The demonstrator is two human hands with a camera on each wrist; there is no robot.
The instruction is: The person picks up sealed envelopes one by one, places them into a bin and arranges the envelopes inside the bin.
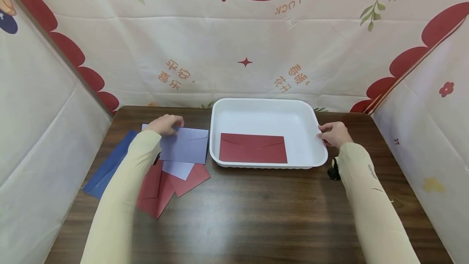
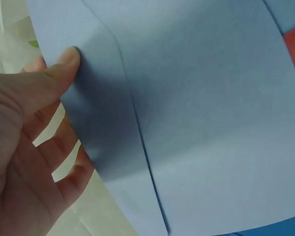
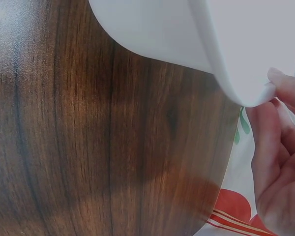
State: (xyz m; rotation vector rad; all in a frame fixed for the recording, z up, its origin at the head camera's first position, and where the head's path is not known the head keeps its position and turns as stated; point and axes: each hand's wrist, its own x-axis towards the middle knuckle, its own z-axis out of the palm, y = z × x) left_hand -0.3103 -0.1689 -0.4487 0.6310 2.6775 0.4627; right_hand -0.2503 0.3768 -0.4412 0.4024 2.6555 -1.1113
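My left hand (image 1: 165,124) pinches the far edge of a light purple envelope (image 1: 185,146), thumb on its flap side and fingers behind, as the left wrist view shows. Other envelopes lie beneath and around it: another pale purple one (image 1: 179,169), several red ones (image 1: 161,192) and blue ones (image 1: 110,170) partly hidden by the sleeve. At the right, my right hand (image 1: 335,133) grips the rim of a white plastic tray (image 1: 264,113), thumb over the rim and fingers below. Inside the tray, a red envelope (image 1: 253,148) lies flat along the near side.
The brown wooden table (image 1: 249,211) extends in front of the tray. A printed white cloth (image 1: 234,44) hangs behind the table and along both sides. A dark wrist device (image 1: 334,170) sits by the right sleeve.
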